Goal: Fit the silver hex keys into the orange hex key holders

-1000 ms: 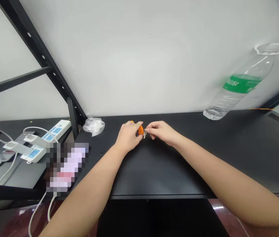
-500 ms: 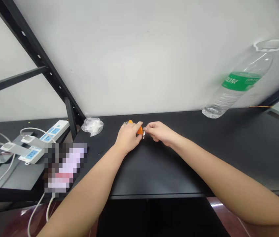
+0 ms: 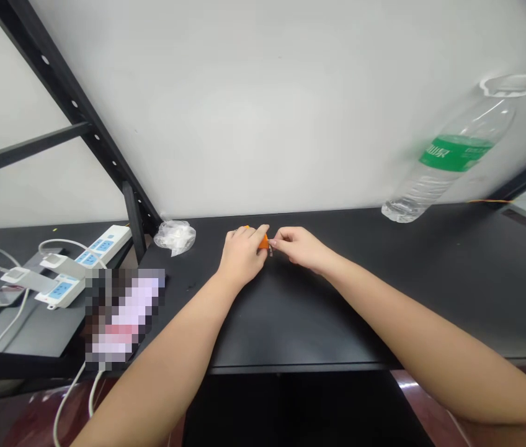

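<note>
My left hand (image 3: 243, 253) is wrapped over a small orange object (image 3: 264, 242) on the black table, with the fingers covering most of it. A small metal piece (image 3: 271, 251) sticks out at its right end. My right hand (image 3: 301, 247) meets it from the right, thumb and forefinger pinched together at that metal end. Exactly what the right fingertips grip is too small to make out. The object's full shape is hidden under the left hand.
A crumpled clear plastic bag (image 3: 174, 237) lies left of my hands. At the back right stands a large water bottle (image 3: 456, 153) with a green label. A white power strip (image 3: 109, 239) with plugged-in chargers and cables is on the left. A black metal frame (image 3: 75, 105) rises there.
My right fingertips have shifted slightly and now cover more of the metal end. The left hand has rolled a little over the orange object, hiding its striped far end.
</note>
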The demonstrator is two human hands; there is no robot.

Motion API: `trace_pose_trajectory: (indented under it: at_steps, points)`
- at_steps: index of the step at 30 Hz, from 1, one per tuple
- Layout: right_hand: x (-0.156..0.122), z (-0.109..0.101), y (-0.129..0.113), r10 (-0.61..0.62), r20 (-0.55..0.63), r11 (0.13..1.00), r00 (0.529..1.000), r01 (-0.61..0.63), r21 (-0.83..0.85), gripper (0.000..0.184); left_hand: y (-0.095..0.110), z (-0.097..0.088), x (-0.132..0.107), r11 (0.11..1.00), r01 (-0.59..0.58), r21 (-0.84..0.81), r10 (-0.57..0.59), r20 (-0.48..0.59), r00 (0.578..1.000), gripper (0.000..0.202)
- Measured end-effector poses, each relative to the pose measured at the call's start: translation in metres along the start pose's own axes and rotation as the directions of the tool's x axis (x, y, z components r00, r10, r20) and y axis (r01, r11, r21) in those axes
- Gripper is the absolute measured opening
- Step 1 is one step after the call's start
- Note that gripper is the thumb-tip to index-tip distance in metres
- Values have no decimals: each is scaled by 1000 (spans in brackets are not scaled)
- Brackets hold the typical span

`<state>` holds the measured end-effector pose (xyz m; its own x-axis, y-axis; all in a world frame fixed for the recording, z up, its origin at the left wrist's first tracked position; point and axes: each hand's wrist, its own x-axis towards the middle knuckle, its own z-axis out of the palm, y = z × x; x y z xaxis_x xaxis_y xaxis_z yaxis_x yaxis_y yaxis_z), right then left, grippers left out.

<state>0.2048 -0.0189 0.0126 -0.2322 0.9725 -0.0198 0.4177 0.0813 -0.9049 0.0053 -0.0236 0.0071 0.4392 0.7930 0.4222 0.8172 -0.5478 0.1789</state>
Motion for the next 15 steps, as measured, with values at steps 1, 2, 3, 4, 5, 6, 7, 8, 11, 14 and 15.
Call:
trace_pose_trajectory:
  at_steps: [1, 2, 3, 4, 5, 6, 7, 8, 11, 14, 15]
  points:
    - [1, -8, 1, -43, -8, 995, 999, 42, -86, 35, -2, 0, 1, 1000, 11, -22, -11, 3, 1000, 52]
    - [2, -18, 3, -64, -18, 983, 998, 60, -173, 32, -5, -1, 1, 999, 20, -45, -20, 5, 1000, 53]
    - [4, -28, 6, -66, -35, 965, 997, 55, -258, 29, -7, -1, 2, 997, 30, -69, -29, 6, 1000, 54]
    - [6, -38, 10, -66, -43, 936, 997, 47, -349, 23, -9, -1, 2, 995, 39, -94, -39, 2, 999, 54]
    - [8, -48, 14, -63, -53, 896, 997, 33, -442, 17, -11, -1, 2, 992, 47, -120, -48, -6, 999, 54]
    - [10, -55, 18, -44, -53, 859, 998, 10, -511, 12, -13, -1, 2, 988, 53, -145, -56, -16, 998, 54]
    - [12, -61, 22, -24, -53, 830, 998, -9, -557, 10, -14, 0, 2, 984, 56, -169, -61, -28, 998, 54]
    - [14, -65, 25, -6, -46, 808, 999, -22, -589, 9, -15, 0, 2, 980, 56, -189, -64, -38, 997, 53]
    - [16, -66, 29, 26, 10, 784, 1000, -14, -621, 10, -15, 1, 2, 975, 54, -216, -66, -48, 997, 52]
    - [13, -59, 28, -4, 99, 778, 995, 65, -625, 10, -14, 1, 1, 974, 63, -217, -74, -40, 997, 51]
    - [12, -57, 27, -23, 127, 773, 992, 98, -627, 9, -13, 0, 1, 974, 66, -216, -76, -37, 996, 51]
